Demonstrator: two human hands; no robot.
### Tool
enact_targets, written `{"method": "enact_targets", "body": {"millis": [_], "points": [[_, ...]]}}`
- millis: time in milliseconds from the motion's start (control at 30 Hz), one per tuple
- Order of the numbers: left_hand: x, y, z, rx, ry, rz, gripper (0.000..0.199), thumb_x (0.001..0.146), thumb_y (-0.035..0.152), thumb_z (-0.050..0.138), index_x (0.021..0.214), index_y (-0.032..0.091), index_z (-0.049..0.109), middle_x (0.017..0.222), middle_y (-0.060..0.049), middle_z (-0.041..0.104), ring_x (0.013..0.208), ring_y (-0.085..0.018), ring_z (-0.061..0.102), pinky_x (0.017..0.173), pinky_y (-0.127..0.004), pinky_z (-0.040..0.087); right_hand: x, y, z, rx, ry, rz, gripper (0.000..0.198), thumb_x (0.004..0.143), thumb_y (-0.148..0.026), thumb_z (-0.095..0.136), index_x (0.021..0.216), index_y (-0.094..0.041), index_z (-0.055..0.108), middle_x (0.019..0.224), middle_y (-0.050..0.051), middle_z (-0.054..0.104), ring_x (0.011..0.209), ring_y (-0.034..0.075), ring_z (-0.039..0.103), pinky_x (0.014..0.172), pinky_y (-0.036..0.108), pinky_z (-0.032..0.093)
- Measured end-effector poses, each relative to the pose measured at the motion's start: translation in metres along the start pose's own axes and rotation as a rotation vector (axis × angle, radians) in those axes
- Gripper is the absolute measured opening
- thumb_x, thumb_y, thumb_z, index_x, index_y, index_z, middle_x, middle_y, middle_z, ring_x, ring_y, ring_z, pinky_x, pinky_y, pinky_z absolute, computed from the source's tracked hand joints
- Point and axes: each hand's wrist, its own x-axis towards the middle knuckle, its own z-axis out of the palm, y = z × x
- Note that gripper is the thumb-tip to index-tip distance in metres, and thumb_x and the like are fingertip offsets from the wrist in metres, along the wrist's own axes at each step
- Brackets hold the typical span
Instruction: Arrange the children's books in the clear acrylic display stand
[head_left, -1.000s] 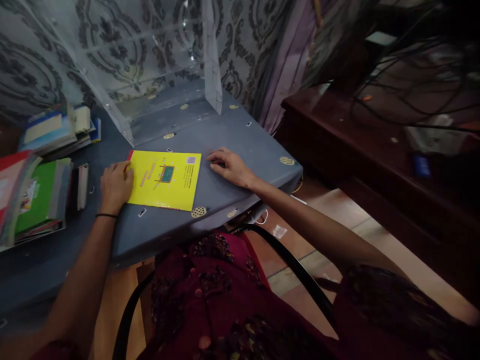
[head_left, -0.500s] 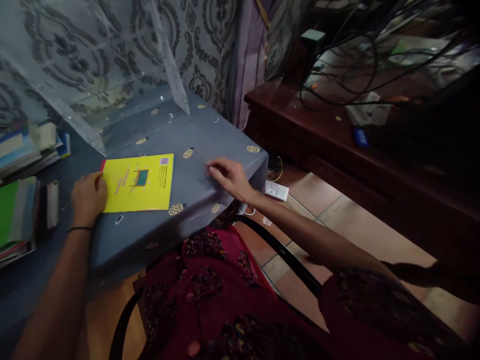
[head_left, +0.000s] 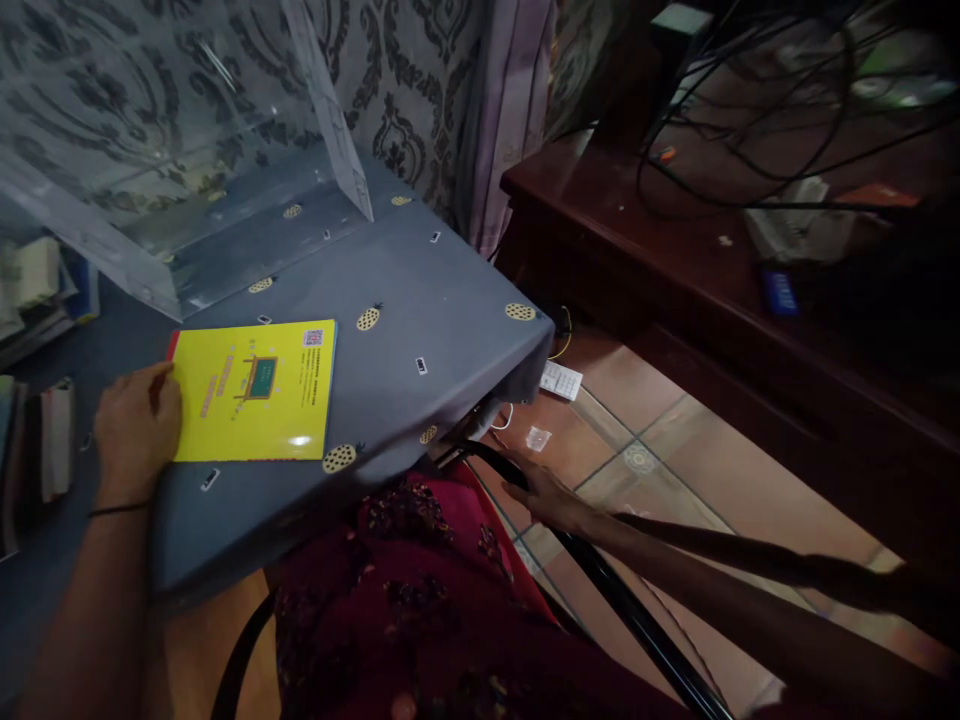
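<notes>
- 1 left hand (head_left: 137,435): fingers curled, grip unclear
- 1 yellow booklet (head_left: 294,412): flat on 1 blue-grey table (head_left: 397,385), left edge at left hand
- 1 right hand (head_left: 551,495): fingers bent, clasp unclear
- 2 black armrests (head_left: 637,615): 1 under right hand, 1 nearer left hand

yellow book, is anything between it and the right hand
Only the table edge lies between the right hand, at the armrest, and the yellow book; no other object visibly stands in the way.

The pineapple-patterned tablecloth (head_left: 472,300) and curtain (head_left: 517,100) (tiled floor (head_left: 686,450) too) suggest a home.
</notes>
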Motion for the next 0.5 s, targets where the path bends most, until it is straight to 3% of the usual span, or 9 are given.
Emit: {"method": "enact_targets", "body": {"millis": [133,233,367,500], "points": [[0.001,-0.007,0.003,0.007,0.026,-0.013,0.048,0.091,0.042,0.034,0.119,0.019,0.066,0.111,-0.014,0.07,0.106,-0.036,0.063,0.093,-0.057,0.049,-0.005,-0.019,-0.006,-0.034,-0.024,0.029,0.053,0.078,-0.041,0.062,0.128,-0.022,0.063,0.086,0.006,0.071,0.06,0.021,0.065,0.05,0.033,0.056],[0.0,-0.011,0.007,0.011,0.054,0.006,0.044,0.09,0.038,0.036,0.115,0.016,0.065,0.11,-0.015,0.07,0.102,-0.031,0.064,0.094,-0.05,0.051,-0.008,-0.023,-0.005,-0.035,-0.041,0.051,0.059,0.08,-0.05,0.058,0.132,-0.023,0.06,0.092,0.008,0.073,0.053,0.019,0.063,0.043,0.032,0.053],[-0.002,-0.014,0.011,0.009,0.043,0.068,0.04,0.093,0.032,0.034,0.114,0.015,0.063,0.113,-0.016,0.07,0.105,-0.03,0.063,0.095,-0.045,0.05,-0.006,-0.009,-0.001,-0.073,-0.023,0.132,0.067,0.084,-0.055,0.05,0.144,-0.025,0.051,0.071,0.001,0.068,0.037,0.015,0.052,0.034,0.028,0.046],[-0.007,-0.014,0.01,0.058,0.052,0.094,0.036,0.096,0.027,0.035,0.115,0.015,0.063,0.116,-0.016,0.068,0.107,-0.029,0.062,0.096,-0.043,0.048,0.003,0.005,0.0,-0.081,0.004,0.089,0.06,0.077,-0.051,0.056,0.131,-0.026,0.064,0.067,0.001,0.07,0.036,0.019,0.057,0.032,0.03,0.047]]}}
